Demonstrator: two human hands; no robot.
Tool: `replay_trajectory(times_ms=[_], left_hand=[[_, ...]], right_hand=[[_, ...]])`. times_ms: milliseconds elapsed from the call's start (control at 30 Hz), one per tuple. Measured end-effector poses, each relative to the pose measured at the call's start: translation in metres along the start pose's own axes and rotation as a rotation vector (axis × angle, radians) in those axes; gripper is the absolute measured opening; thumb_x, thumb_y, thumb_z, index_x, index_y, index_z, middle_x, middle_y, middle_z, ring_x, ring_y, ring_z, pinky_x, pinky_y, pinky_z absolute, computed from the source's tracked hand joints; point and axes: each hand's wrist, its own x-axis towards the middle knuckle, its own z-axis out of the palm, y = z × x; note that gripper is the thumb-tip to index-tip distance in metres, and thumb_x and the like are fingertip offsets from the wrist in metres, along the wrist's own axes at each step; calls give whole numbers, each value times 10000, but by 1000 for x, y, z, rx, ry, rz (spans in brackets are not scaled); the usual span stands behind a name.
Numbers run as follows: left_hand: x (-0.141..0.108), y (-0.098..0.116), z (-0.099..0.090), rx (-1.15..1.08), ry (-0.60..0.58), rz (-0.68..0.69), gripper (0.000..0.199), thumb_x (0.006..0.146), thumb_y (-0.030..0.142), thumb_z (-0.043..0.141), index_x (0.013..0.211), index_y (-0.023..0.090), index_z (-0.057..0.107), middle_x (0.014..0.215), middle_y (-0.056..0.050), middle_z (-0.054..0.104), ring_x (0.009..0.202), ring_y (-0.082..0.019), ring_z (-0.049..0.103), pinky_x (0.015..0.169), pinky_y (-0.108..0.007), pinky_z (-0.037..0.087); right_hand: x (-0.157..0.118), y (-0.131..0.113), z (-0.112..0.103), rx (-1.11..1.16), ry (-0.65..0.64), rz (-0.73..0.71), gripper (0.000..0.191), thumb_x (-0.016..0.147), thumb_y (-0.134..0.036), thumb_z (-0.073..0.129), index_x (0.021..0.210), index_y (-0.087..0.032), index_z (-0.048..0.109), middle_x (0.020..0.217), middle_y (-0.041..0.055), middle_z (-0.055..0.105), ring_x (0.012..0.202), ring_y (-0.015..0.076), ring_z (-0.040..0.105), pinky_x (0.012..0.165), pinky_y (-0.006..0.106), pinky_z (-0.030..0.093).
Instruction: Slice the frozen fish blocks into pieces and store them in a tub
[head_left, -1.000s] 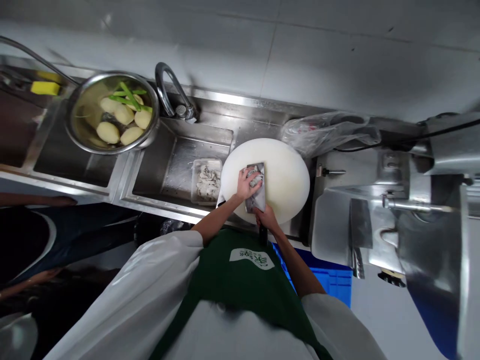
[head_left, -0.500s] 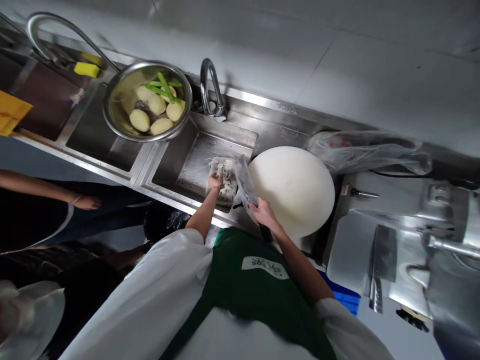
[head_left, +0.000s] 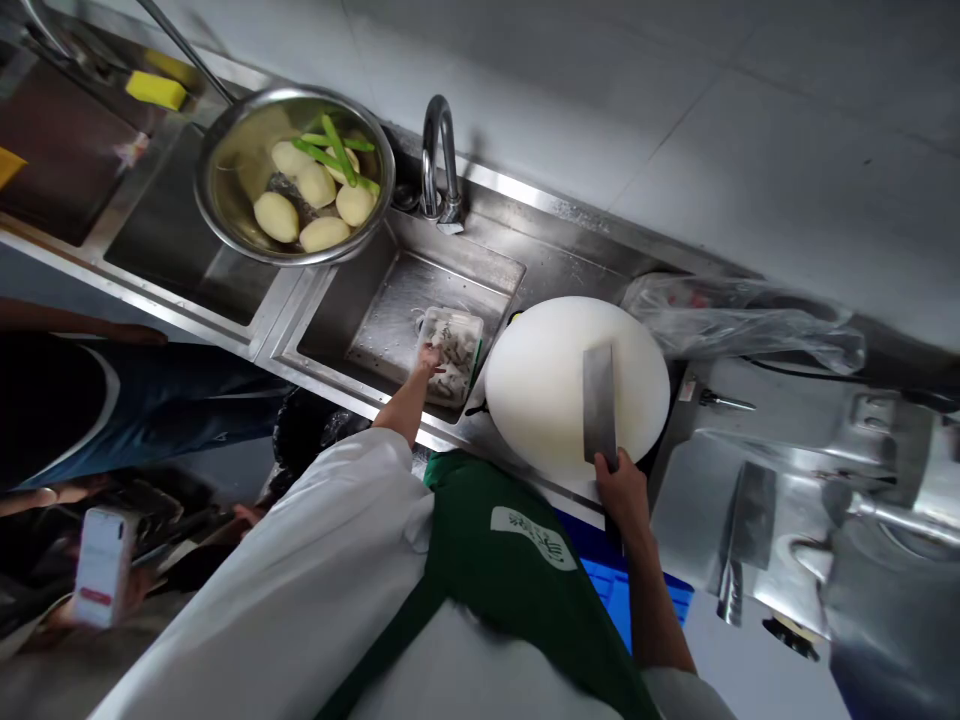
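Observation:
My right hand (head_left: pixel 622 490) is closed round the dark handle of a cleaver (head_left: pixel 600 400). The broad blade is over the round white cutting board (head_left: pixel 536 390); whether it touches the board I cannot tell. My left hand (head_left: pixel 429 362) is at the left rim of a clear plastic container (head_left: pixel 469 322) in the sink, its fingers partly stretched over the contents. Pale grey-white pieces (head_left: pixel 452 350) fill this container; their kind is too small to make out.
A steel bowl (head_left: pixel 225 215) with peeled potatoes (head_left: pixel 276 217) and green stalks (head_left: pixel 339 150) stands left of the faucet (head_left: pixel 439 150). Behind the board lies a plastic bag (head_left: pixel 742 315). A second cleaver (head_left: pixel 752 515) rests at the right. People stand at the left, one holding a phone (head_left: pixel 103 565).
My right hand has carried the cleaver from beside the container rightward over the cutting board. My left hand has drawn back to the container's left rim. A phone has come into view.

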Motion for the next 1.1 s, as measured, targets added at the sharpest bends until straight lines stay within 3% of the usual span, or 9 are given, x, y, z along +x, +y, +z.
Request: replay_trajectory(times_ms=[167,300,367,500,633,800,967,1033,1100], left_hand=[[-17,-13,-2,-89,-15,-193,449,946,615,621,1135,210,573,936,-37,572,824,-165,582,749,-381,583],[-15,5,11,-160,17,-204,304,1019,490,534,1004,186,526,783,9,518,697,-119,555,668,-294,531],[-11,22,21,-213,58,-136,247,1032,425,493,966,187,507,768,14,528,657,-101,544,626,-252,493],[-9,71,43,-316,164,149,120,973,306,514,954,193,550,784,5,574,621,-97,547,593,-225,477],[-17,127,73,-292,127,394,96,921,241,528,952,197,607,825,-15,624,626,-110,575,627,-240,512],[-30,177,129,-117,-166,593,113,851,187,567,872,184,678,880,-56,699,706,-158,651,720,-310,568],[-48,217,216,253,-612,668,105,785,157,639,790,175,742,862,-81,765,788,-238,714,826,-417,607],[-60,237,259,328,-683,760,127,776,131,647,808,168,765,872,-90,782,804,-246,732,842,-417,612],[-75,259,302,348,-633,952,167,791,118,643,878,140,784,943,-132,796,861,-250,750,881,-410,604]], right_hand=[[-10,20,1,-62,37,46,272,981,-387,463,938,-179,634,891,138,717,831,251,637,717,295,386],[-18,27,3,-69,-33,70,262,1012,-363,472,989,-168,646,907,127,727,852,245,667,728,285,390],[-22,25,5,-78,-41,67,248,1028,-344,473,1023,-166,646,911,119,731,849,240,679,728,282,391],[-28,16,19,-109,3,77,233,1035,-315,496,1144,-152,622,929,111,747,845,242,705,754,289,413],[-22,12,46,-40,87,0,329,1012,-296,529,1304,-152,574,1157,141,739,1043,264,706,873,312,473],[-13,9,70,-42,45,-131,331,1015,-230,519,1332,-178,599,1242,154,703,1162,274,657,971,346,493],[-14,3,70,-147,-13,-160,313,1021,-236,537,1315,-223,640,1222,147,701,1207,309,628,1004,385,485],[-15,1,70,-183,-22,-163,314,1011,-250,553,1311,-245,646,1230,135,702,1204,313,629,997,397,496],[-14,0,68,-212,-43,-172,299,1002,-270,561,1284,-275,663,1230,114,708,1190,312,640,983,408,514]])
